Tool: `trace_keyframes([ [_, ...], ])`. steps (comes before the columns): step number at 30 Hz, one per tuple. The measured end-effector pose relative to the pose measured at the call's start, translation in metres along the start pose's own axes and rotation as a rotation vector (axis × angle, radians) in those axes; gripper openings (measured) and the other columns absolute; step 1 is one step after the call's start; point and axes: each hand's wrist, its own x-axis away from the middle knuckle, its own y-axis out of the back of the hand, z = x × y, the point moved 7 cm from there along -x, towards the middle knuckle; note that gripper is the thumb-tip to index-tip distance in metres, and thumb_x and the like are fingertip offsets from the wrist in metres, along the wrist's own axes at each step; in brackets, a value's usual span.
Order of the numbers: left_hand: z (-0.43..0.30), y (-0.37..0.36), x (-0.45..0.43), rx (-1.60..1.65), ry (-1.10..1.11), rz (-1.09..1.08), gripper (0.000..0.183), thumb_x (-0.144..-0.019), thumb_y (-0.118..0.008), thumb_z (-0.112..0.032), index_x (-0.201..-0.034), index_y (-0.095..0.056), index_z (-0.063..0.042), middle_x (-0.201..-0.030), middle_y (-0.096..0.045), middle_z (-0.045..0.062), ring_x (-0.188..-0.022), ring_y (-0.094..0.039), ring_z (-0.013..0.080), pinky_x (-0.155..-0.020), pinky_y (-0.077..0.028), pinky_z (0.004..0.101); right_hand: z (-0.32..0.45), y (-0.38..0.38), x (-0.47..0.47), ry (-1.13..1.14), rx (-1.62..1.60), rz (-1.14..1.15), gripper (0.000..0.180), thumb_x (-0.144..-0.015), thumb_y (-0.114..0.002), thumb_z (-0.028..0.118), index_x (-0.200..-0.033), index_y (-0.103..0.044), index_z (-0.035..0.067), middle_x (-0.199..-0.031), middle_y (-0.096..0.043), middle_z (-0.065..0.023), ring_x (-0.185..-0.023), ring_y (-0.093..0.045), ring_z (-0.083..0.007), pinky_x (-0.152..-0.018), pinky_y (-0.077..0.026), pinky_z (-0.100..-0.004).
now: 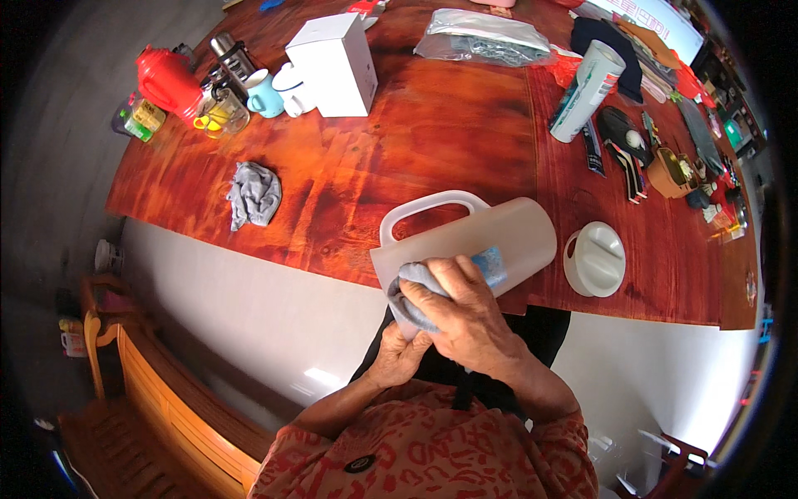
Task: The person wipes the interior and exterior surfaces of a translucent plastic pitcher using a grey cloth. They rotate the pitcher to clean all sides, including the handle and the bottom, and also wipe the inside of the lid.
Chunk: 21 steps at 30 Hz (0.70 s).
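A translucent plastic pitcher (511, 231) lies tilted on its side at the table's near edge, its handle pointing away from me and a blue label on its side. My right hand (474, 312) grips a folded grey cloth (414, 293) against the pitcher near its mouth. Below it, my left hand (399, 358) holds the pitcher's spout end, its fingers partly hidden. To the right of the pitcher sits a round whitish plastic lid (598, 259). A second crumpled grey cloth (254, 194) rests on the table at the left.
The reddish wooden table (436, 143) carries a white box (333, 65), a light blue mug (265, 93), a red thermos jug (168, 81) and a tall cylindrical canister (586, 90). Plastic-wrapped packages (483, 37) lie at the back. A wooden bench (174, 405) stands at lower left.
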Motion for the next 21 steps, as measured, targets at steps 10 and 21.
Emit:
trace_keyframes([
  [10, -0.021, -0.011, -0.007, -0.176, -0.055, 0.035, 0.017, -0.097, -0.055, -0.013, -0.107, -0.06, 0.0, -0.091, -0.062, 0.005, -0.086, -0.056, 0.0146, -0.078, -0.046, 0.0306, -0.027, -0.025, -0.046, -0.082, 0.105, 0.191, 0.037, -0.064, -0.066, -0.004, -0.099, -0.066, 0.007, -0.104, -0.052, -0.012, -0.098, -0.05, -0.0317, -0.09, -0.041, -0.0423],
  [21, -0.006, 0.002, -0.013, 0.019, 0.028, 0.032, 0.024, -0.099, -0.051, -0.021, -0.109, -0.061, -0.001, -0.093, -0.064, 0.004, -0.09, -0.057, 0.0126, -0.082, -0.046, 0.0312, 0.005, -0.013, -0.015, 0.118, 0.125, -0.022, 0.035, -0.07, -0.065, 0.009, -0.104, -0.067, 0.002, -0.103, -0.053, -0.0096, -0.093, -0.048, -0.0263, -0.083, -0.045, -0.0385],
])
